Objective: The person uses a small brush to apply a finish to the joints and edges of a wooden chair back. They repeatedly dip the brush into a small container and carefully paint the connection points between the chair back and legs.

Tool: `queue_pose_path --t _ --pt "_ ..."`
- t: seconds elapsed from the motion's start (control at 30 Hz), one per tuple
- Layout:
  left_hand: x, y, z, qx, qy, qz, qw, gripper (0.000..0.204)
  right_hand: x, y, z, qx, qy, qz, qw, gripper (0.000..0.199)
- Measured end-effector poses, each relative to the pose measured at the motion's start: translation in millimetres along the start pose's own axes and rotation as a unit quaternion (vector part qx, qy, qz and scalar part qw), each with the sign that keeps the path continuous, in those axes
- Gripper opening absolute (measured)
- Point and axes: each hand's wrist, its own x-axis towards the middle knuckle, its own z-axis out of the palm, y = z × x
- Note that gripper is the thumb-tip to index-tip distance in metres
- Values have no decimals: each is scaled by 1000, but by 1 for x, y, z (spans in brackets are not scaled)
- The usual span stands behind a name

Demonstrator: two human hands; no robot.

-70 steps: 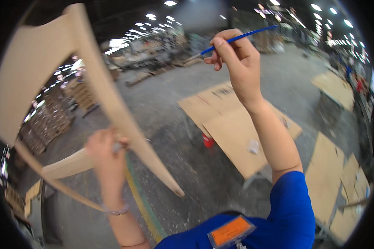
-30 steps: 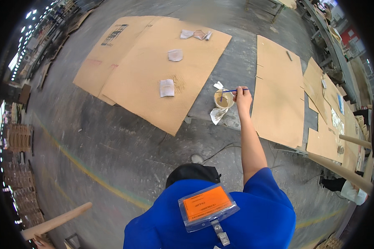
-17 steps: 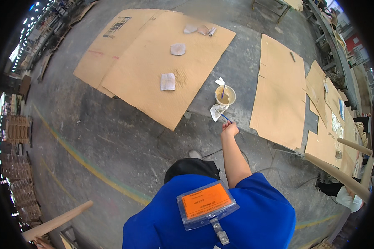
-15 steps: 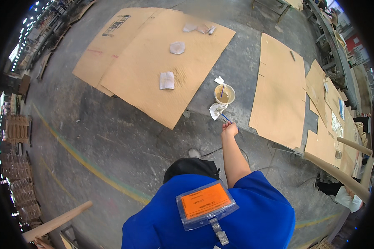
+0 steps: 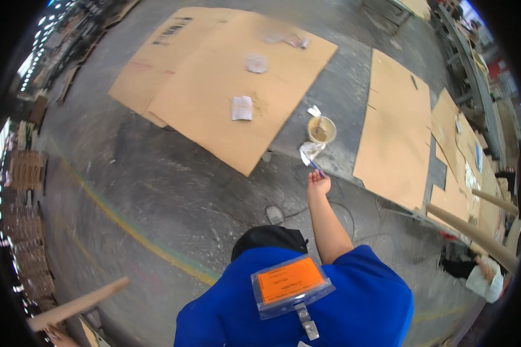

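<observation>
Now our right hand (image 5: pixel 319 184) has drawn back from the cup (image 5: pixel 322 128) at upper centre, fingers closed on the thin blue brush (image 5: pixel 316 168), which points up toward the crumpled white rag (image 5: pixel 310 151). The round cup stands on rough grey concrete between flat cardboard sheets (image 5: pixel 226 87). Our left hand (image 5: pixel 55 334), lower left, touches a wooden piece (image 5: pixel 78 303); its grip we cannot tell.

— What's underfoot?
— Grey concrete floor (image 5: pixel 156 191), a yellow line (image 5: pixel 127 228) across it, flat cardboard sheets (image 5: pixel 214 87) spread out.
— And the left edge?
— Stacked pallets (image 5: pixel 26 173), ceiling lights (image 5: pixel 32 75) beyond.
</observation>
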Motion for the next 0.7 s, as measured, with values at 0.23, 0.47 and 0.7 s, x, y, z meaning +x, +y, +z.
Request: queue_pose_path --t 0.23,0.47,0.7 --pt "-44 17 -28 -69 -27 -9 997 41 -179 118 67 -104 -333 123 929 28" --pt "-64 61 -79 -141 56 -33 988 37 -484 201 118 -85 -662 215 712 26" --pt "-75 17 -72 -220 87 3 972 40 -768 184 63 5 -840 138 524 32"
